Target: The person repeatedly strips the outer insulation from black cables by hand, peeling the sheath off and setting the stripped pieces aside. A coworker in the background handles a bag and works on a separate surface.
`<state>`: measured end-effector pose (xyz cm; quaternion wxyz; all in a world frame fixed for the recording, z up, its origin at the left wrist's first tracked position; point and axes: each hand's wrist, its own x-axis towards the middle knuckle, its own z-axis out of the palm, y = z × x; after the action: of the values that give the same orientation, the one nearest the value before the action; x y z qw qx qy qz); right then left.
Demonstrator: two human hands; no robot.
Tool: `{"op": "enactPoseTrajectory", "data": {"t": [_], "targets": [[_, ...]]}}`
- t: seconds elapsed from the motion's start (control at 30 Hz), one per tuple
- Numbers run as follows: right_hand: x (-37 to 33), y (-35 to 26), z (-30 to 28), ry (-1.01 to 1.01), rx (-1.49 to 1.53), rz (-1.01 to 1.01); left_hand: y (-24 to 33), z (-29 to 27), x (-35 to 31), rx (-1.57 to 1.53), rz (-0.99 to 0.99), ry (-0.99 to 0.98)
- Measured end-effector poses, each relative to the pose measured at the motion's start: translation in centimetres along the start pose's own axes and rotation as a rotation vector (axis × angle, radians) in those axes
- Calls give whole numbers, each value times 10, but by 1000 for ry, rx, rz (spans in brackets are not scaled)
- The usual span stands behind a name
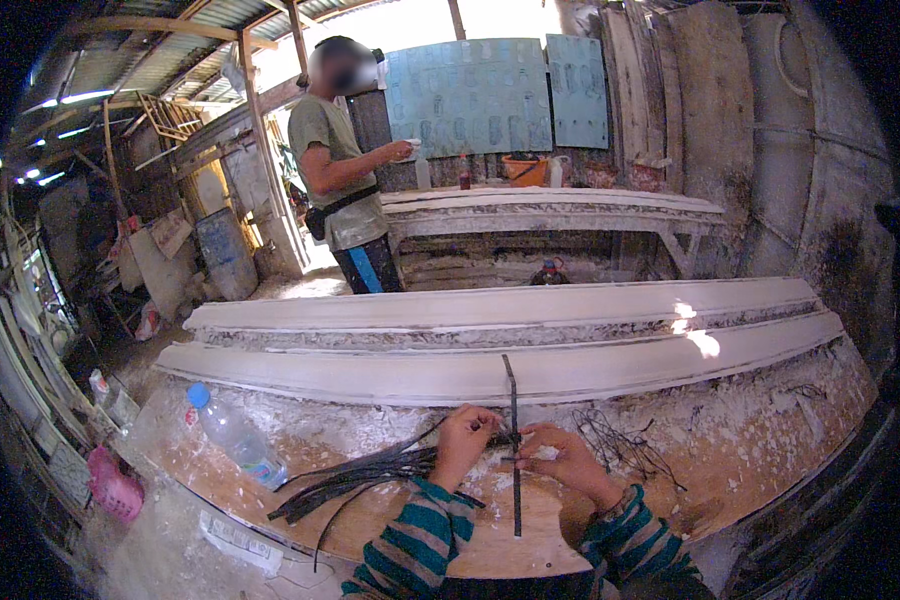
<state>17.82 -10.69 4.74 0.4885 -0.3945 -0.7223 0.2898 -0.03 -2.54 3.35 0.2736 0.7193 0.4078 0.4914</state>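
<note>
My left hand (467, 437) is closed in a pinch just left of an upright-looking dark rod (517, 500), whose far end bends slightly. What its fingertips hold is too small to make out. From the other side, my right hand (568, 462) has its thumb and fingers closed at the rod's middle, where short dark pieces cross it. A bundle of black strips (360, 482) lies beside and partly under my left hand and wrist. Thin dark wires (630, 450) lie in a loose tangle beyond my right hand.
Two long white moulded lengths (370, 372) span the far side of the wooden table (420, 545). A blue-capped clear bottle (238, 437) lies at the left. White crumbs litter the tabletop. Another person (340, 180) stands by a back bench (560, 205) holding an orange container (525, 172).
</note>
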Motion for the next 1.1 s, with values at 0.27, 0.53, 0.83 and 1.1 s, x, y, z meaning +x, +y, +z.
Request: {"op": "enactPoseTrajectory", "data": {"t": [0.27,0.53,0.83,1.1], "targets": [[10,22,-17,494,-77,126,31,19,-19,-601,-59,-504],[9,53,-28,450,-155,263,61,29,-39,-302,128,-648],[11,58,-31,495,-65,198,46,34,-36,-410,29,-587],[12,56,-30,547,-343,87,12,4,-5,-576,-194,-345]]}}
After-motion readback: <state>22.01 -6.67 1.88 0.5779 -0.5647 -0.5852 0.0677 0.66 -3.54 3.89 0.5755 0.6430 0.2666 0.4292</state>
